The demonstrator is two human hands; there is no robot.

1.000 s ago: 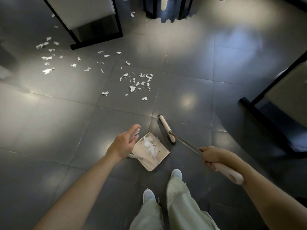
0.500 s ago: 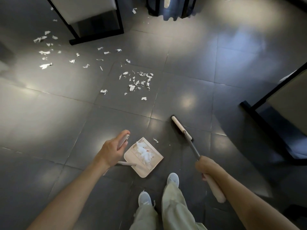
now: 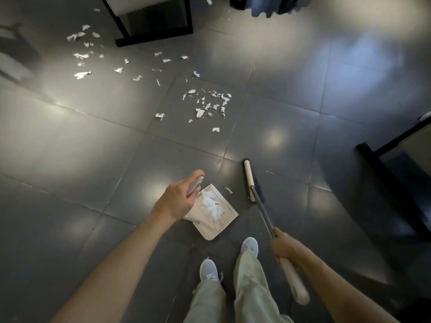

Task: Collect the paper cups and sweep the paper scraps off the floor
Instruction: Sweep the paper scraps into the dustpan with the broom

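Note:
My left hand [image 3: 177,198] grips the upright handle of a beige dustpan [image 3: 214,214] that lies on the dark tiled floor and holds a heap of white scraps. My right hand [image 3: 285,247] grips the long handle of a broom [image 3: 248,180], whose beige head rests on the floor just right of the pan. One small scrap [image 3: 229,190] lies between pan and broom head. A cluster of white paper scraps [image 3: 210,106] lies further ahead, and more scraps [image 3: 81,55] are scattered to the far left. No paper cups are in view.
A black-framed bench or table [image 3: 154,24] stands at the top, another dark frame [image 3: 263,5] beside it, and a third black frame [image 3: 384,173] at the right edge. My feet in pale shoes [image 3: 249,244] stand just behind the dustpan.
The broom head has swung away from the dustpan's mouth to stand apart on its right. One small scrap now lies between them. The dustpan has shifted slightly.

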